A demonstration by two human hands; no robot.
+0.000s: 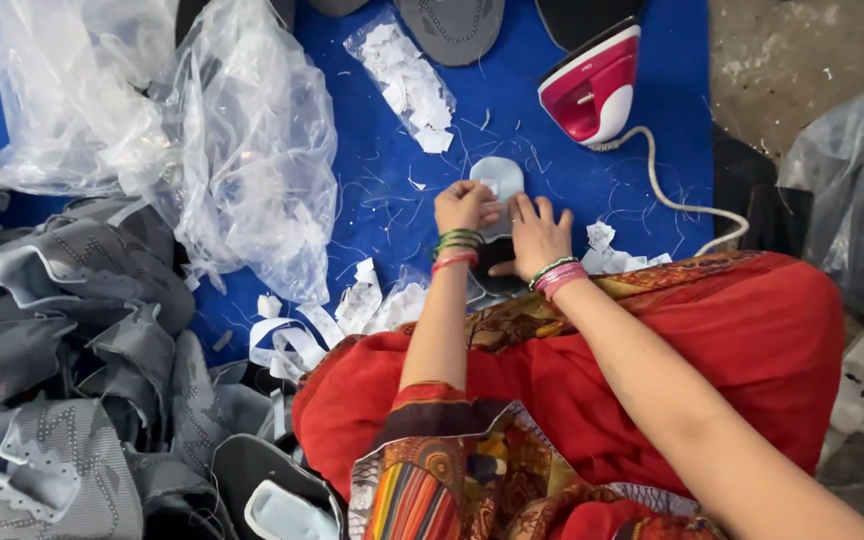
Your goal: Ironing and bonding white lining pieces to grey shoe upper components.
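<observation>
A pale grey shoe-upper piece (pixel 500 180) is laid on the blue work surface (pixel 552 190), directly ahead of the person; it is worked by both hands. The left hand (pixel 464 205) is closed, its fingertips pinched on a small white scrap at the near edge of the piece; the right hand (pixel 537 235) is spread flat, fingers apart, and pressed on the darker lower part of the same piece to steady it.

Progress is judged as partial: a heap of grey mesh uppers (pixel 62 380) is stacked at the left, apparently unprocessed or sorted; peeled white paper scraps (pixel 362 300) are scattered beside the lap, which suggests many pieces are already handled; the piece in hand is not yet finished.

Materials are noted as follows: the uppers are of soft, perforated fabric with curved outlines; crumpled clear plastic bags (pixel 242 140) are glossy and thin; a small clear bag of white cut labels (pixel 407 80) lies further off; a pink and white iron (pixel 592 90) stands near the top, its cord (pixel 667 190) trailed to the right; loose threads are strewn over the blue surface.
</observation>
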